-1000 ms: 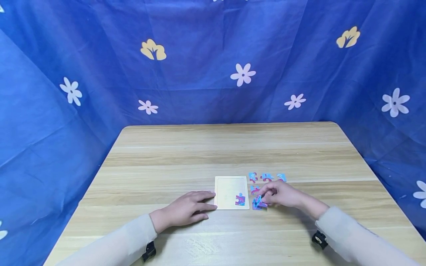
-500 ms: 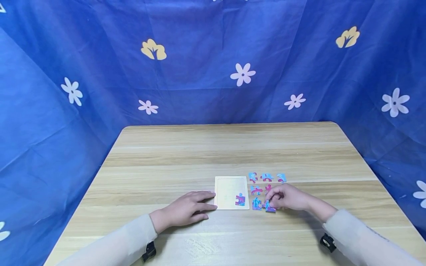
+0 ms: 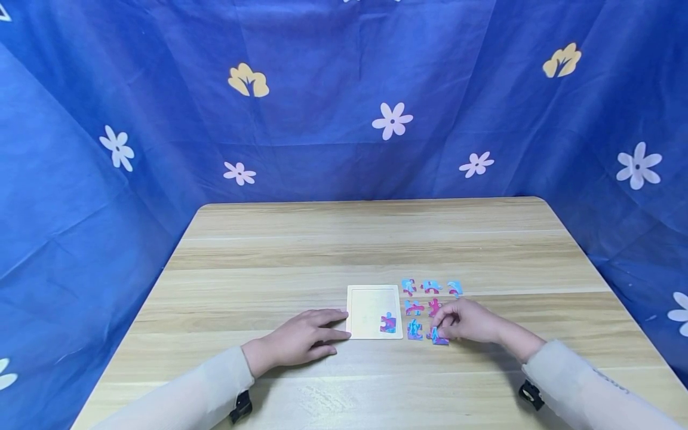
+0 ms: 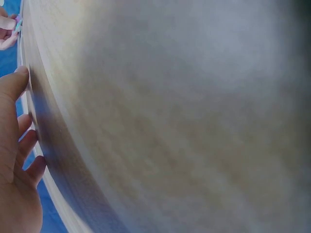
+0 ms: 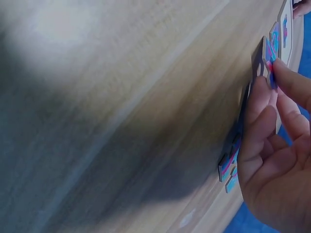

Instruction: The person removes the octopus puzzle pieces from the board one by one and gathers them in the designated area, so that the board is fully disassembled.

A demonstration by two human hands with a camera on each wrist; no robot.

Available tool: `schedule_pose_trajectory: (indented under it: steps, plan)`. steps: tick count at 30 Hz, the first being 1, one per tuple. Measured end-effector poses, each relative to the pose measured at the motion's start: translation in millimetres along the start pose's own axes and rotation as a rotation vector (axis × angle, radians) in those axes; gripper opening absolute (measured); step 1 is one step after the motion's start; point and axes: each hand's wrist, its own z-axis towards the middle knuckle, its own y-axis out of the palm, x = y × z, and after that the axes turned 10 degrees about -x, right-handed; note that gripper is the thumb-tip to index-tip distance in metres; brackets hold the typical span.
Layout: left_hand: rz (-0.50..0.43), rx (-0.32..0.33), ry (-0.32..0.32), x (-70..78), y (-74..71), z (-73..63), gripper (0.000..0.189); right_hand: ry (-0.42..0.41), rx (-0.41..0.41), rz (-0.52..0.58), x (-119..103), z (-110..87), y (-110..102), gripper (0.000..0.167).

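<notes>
Between thumb and fingers, my right hand [image 3: 466, 321] pinches a blue-and-purple jigsaw piece [image 3: 439, 338]. In the right wrist view this piece [image 5: 267, 53] is tilted, one edge raised, close over the table. My left hand [image 3: 302, 338] rests on the table with relaxed fingers, fingertips right at the left edge of a pale puzzle tray [image 3: 365, 304]. In the tray's lower right corner lies one purple-and-blue piece [image 3: 388, 323]. Just left of my right hand lies another blue piece [image 3: 414, 329]. A pink piece [image 3: 434, 307] is partly covered by my right fingers.
A row of three jigsaw pieces lies beyond my right hand, its middle piece [image 3: 431, 286] between the other two. Nearer, a pink-and-blue piece [image 3: 413, 307] sits beside the tray. All lie on the wood-grain table [image 3: 322, 239], with a blue flowered cloth [image 3: 333, 143] behind.
My right hand has drawn the pinched piece right and slightly nearer, off the blue piece it overlapped, uncovering that one and the pink piece. My left hand has stayed still.
</notes>
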Motion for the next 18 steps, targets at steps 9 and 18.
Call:
schedule_pose_trajectory:
  steps: [9, 18]
  plan:
    - [-0.002, -0.002, 0.004, -0.2, -1.4, 0.3, 0.036, 0.043, 0.06, -0.078, 0.3, 0.9, 0.5, 0.011]
    - [-0.006, -0.002, 0.004, -0.1, -3.5, 0.9, 0.036, 0.081, 0.123, -0.12, -0.7, 0.3, 0.2, 0.016]
